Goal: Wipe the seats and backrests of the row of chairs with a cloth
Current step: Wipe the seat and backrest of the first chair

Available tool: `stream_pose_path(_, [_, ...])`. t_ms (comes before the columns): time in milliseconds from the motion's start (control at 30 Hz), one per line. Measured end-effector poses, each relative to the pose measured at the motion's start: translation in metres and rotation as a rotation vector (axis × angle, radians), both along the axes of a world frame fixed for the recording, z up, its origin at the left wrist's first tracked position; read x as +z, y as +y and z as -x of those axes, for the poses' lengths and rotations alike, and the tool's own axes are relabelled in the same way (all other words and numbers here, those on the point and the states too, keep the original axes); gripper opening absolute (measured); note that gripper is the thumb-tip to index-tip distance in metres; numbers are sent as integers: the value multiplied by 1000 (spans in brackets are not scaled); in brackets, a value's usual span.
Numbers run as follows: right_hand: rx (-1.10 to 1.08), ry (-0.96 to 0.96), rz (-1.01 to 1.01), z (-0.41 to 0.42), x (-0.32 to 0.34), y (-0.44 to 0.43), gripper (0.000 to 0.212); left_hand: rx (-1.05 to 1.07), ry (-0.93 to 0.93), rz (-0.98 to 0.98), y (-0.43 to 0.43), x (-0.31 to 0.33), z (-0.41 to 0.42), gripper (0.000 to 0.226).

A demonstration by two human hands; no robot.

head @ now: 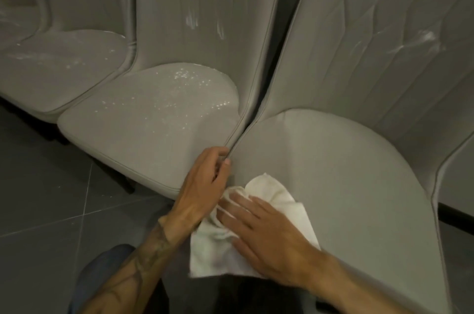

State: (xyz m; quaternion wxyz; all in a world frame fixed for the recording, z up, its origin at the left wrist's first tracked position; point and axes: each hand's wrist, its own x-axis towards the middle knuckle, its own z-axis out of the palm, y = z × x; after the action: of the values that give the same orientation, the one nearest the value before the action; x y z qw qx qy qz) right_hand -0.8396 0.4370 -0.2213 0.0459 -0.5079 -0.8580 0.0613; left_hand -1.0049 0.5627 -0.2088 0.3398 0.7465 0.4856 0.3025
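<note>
Your right hand (266,234) presses flat, fingers spread, on the white cloth (264,190) at the nearest seat (346,172) front; left hand (205,180) loosely curled, empty. Neighbouring seats (154,119) still show wet droplets, backrests (205,6) streaks.
</note>
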Motion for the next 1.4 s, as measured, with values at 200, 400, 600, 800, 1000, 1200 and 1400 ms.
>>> stream_pose_path(200, [-407,50,56,-58,11,62,56,-66,187,-126,6,-8,-20,29])
stream_pose_path(400, [-380,60,78,-61,3,65,62,-72,320,-193,16,-12,-49,47])
stream_pose_path(600, [-644,-23,34,-163,11,119,60,-114,397,-179,38,-3,-78,56])
stream_pose_path(800, [-1061,-18,-8,-202,2,107,60,-194,437,-185,60,-10,-91,57])
stream_pose_path(1000, [-850,21,-17,-134,-2,151,60,-191,486,-193,61,-13,-91,72])
stream_pose_path(1200, [-1055,-32,-77,-246,4,70,55,-220,524,-205,61,-10,-91,73])
stream_pose_path(1400, [-1217,25,-82,-192,-2,85,59,-212,526,-236,59,-9,-93,74])
